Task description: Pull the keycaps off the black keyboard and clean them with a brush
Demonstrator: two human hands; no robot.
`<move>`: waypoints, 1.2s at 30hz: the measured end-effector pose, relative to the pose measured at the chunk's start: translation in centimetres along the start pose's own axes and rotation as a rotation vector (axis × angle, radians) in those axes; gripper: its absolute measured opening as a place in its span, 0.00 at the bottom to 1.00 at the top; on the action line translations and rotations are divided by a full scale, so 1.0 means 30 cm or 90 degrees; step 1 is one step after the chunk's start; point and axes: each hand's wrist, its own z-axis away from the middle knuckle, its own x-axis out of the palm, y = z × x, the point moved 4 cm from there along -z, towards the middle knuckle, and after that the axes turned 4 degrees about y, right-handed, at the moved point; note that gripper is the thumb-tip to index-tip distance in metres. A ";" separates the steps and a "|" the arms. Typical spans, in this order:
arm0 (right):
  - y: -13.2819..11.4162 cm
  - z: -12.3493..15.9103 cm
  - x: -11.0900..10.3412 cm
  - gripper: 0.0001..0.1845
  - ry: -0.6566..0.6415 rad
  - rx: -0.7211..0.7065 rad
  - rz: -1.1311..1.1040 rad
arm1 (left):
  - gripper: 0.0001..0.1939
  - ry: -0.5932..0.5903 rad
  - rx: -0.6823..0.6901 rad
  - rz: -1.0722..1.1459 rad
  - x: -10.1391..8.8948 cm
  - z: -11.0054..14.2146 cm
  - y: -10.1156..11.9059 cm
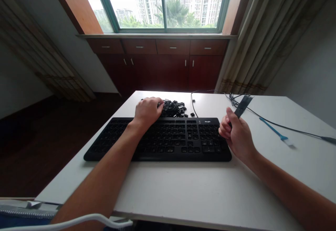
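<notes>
Ok so starting at the hands: the right hand (237,134) is closed around a flat black strip (243,105), which pokes up out of the top of the grip at a tilt. It's too dark and blurry for me to say exactly what the strip is. That hand sits just beside the right end of a black full-size keyboard (168,138). The left hand (148,111) is curled palm-down over the keyboard's top edge, and its fingertips (159,104) reach right up to a heap of loose black keycaps (173,108). Can't tell if it's actually pinching a keycap or just touching the pile. The heap sits on the white table (199,192) right against the keyboard's top edge, around the middle, with 1 small black piece (193,100) lying by itself just to the right. A thin black cable (288,127) loops along the far side of the table and runs off toward the right edge. A blue tool with a white tip (274,130) lies on the right side of the table, well clear of the keyboard and just below that cable. Beyond the far edge of the table there are wooden drawers (173,47) under a window (162,5), with a curtain (252,38) hanging off to the right.
</notes>
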 end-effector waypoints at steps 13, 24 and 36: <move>-0.007 0.014 0.008 0.23 -0.057 -0.088 0.112 | 0.15 0.020 0.465 0.264 -0.087 0.143 0.387; -0.015 0.016 -0.001 0.28 -0.072 -0.165 0.365 | 0.22 -0.078 0.550 0.402 -0.052 0.217 0.457; -0.016 0.031 -0.003 0.27 -0.049 -0.149 0.389 | 0.22 -0.051 0.535 0.430 -0.043 0.220 0.466</move>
